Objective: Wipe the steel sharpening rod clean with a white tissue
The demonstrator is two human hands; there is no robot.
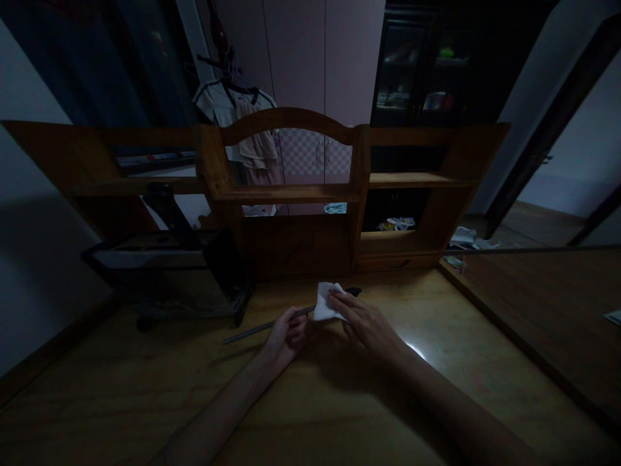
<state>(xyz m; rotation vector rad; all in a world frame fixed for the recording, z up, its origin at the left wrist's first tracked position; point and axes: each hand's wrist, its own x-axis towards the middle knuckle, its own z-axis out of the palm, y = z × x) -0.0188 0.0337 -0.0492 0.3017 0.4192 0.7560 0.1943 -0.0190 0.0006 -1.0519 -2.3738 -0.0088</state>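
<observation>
A thin dark rod [252, 332] slants over the wooden desk top [204, 388], its far right end darker and thicker. My left hand [287, 336] is closed around the rod near its middle. In my right hand [369, 323] is a folded white tissue or cloth [324, 301], pressed against the rod to the right of my left hand. The tissue hides that stretch of the rod, and the dark tip [355, 291] shows beyond the right fingers. In the dim light I cannot make out what kind of rod it is.
A wooden shelf unit [291, 193] runs along the desk's back. At the left stands a dark-framed tank-like box [179, 285]. Clothes [257, 136] hang behind the shelves, before pink cabinets [301, 52]. Beyond the desk's right edge lies a brown surface [543, 291].
</observation>
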